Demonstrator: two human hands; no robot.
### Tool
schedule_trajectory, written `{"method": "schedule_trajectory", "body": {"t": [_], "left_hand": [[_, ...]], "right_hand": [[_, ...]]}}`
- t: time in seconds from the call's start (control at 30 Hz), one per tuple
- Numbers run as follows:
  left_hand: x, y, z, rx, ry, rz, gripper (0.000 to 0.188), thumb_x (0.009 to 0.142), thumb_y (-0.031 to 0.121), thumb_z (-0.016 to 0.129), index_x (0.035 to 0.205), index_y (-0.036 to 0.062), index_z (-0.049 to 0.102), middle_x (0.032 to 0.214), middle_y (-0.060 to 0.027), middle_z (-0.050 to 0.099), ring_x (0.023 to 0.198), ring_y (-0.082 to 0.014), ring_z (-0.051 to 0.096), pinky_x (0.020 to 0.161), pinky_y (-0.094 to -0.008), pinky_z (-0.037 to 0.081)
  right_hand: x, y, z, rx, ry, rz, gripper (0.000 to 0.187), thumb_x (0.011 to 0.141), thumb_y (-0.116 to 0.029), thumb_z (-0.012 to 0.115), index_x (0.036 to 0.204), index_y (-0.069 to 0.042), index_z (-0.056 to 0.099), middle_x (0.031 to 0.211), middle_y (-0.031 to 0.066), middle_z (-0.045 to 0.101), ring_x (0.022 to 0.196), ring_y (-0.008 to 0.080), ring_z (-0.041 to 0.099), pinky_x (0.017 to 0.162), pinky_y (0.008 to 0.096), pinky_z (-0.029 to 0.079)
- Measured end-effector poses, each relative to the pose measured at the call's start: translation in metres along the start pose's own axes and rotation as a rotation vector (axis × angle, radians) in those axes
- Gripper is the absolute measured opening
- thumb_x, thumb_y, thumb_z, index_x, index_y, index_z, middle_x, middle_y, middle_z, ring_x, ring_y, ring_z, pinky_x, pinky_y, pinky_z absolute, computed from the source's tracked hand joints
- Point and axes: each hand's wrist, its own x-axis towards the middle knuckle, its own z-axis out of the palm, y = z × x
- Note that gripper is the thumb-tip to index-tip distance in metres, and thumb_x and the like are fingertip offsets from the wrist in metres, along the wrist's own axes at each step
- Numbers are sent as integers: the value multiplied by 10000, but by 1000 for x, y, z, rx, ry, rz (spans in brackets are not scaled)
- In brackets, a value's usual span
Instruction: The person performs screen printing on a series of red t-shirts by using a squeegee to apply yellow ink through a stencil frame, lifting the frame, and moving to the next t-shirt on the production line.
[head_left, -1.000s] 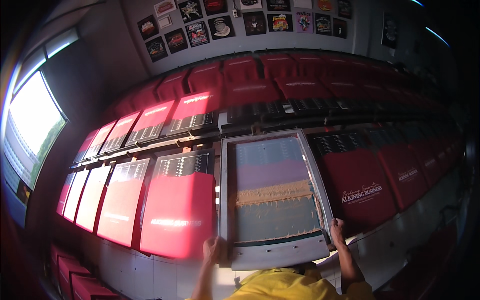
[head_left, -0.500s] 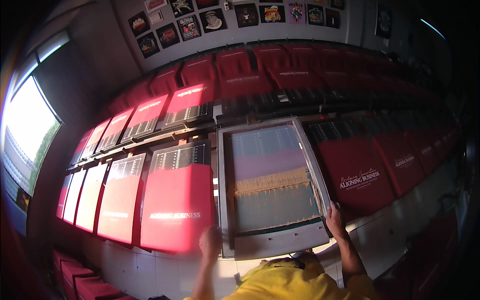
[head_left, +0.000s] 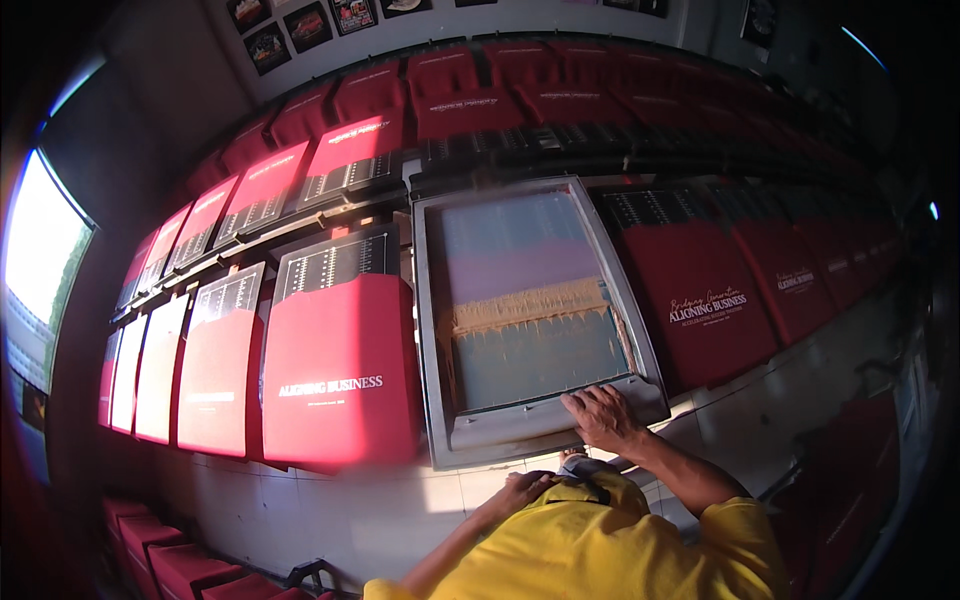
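Note:
A silkscreen frame [head_left: 428, 330] with a grey rim lies over a printing board in the middle. Its mesh shows a band of tan ink [head_left: 530, 305] across it, with drips running toward the near side. My right hand [head_left: 603, 417] is closed over the frame's near edge, right of its middle. Close to my yellow shirt, my left hand [head_left: 525, 490] is held low with its fingers curled, apart from the frame; what they hold, if anything, is hidden. Left of the frame, a red T-shirt panel [head_left: 340, 335] with white print covers its board.
More red printed panels on boards run along both sides, including one just right [head_left: 700, 290] of the frame. A rail [head_left: 340, 210] separates the near row from the far ones. Stacked red fabric [head_left: 190, 570] sits at lower left. A bright window [head_left: 45, 260] is at far left.
My right hand has moved from the frame's right side to its near edge. My left hand has left the frame's near left corner and come in toward my waist. The view has tilted down.

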Motion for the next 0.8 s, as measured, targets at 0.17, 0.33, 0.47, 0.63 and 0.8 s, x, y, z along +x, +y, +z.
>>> {"method": "schedule_trajectory", "body": {"t": [0.17, 0.33, 0.47, 0.63, 0.8], "left_hand": [[30, -25, 17, -166, 65, -46, 457, 1044, 505, 375, 1389, 262, 552, 1382, -127, 574, 1308, -335, 491, 1123, -481, 260], [43, -37, 21, -320, 190, -244, 490, 1027, 499, 410, 1317, 157, 608, 1242, -117, 664, 1162, -243, 596, 1038, -352, 402], [42, -15, 20, -523, 204, -145, 423, 1085, 328, 371, 1185, 0, 619, 1143, -110, 675, 1061, -177, 596, 1000, -301, 423], [30, 18, 17, -726, 212, -189, 323, 1081, 292, 408, 973, 58, 603, 891, -47, 644, 850, -120, 570, 821, -248, 446], [24, 41, 13, -807, 220, -276, 297, 1072, 303, 440, 924, 84, 574, 819, -13, 597, 780, -98, 521, 735, -234, 423]], "right_hand": [[14, 10, -7, 1, 76, 2, 290, 662, -92, 724, 924, -91, 600, 923, 63, 633, 892, 270, 625, 777, 409, 488], [69, 42, -16, -25, 172, 5, 331, 673, -86, 760, 960, -83, 594, 945, 58, 629, 913, 265, 623, 809, 401, 476], [104, 75, 6, -71, 174, -7, 311, 697, -82, 745, 966, -81, 591, 943, 66, 623, 913, 265, 621, 811, 400, 470], [118, 92, 33, -157, 198, -52, 195, 757, -89, 677, 926, -75, 581, 911, 74, 611, 884, 270, 617, 789, 401, 471], [139, 109, 35, -100, 203, -81, 156, 762, -82, 658, 892, -69, 572, 882, 82, 603, 861, 272, 618, 766, 403, 479]]}}
